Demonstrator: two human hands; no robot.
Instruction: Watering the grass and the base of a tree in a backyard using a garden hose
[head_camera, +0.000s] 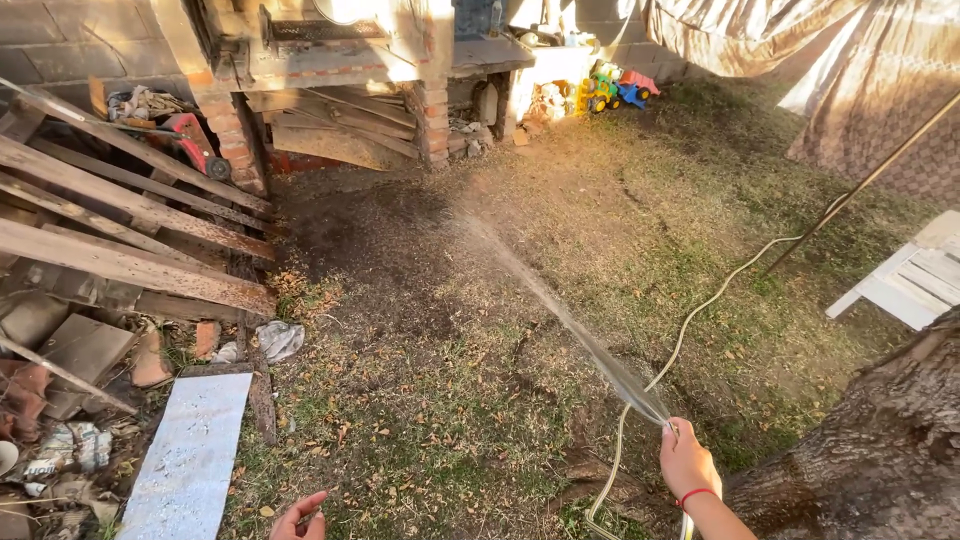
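Now gripping the hose (640, 395) end in the right hand (686, 462), fingers pinched over the mouth, fanning water (560, 310) across patchy grass (480, 400) toward dark soil (380, 240). Left hand (298, 520) hanging empty, fingers loosely curled. Next calling for sweeping onto dry ground.

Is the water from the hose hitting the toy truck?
No, the spray from the hose in the right hand lands on dark soil, well short of the toy truck.
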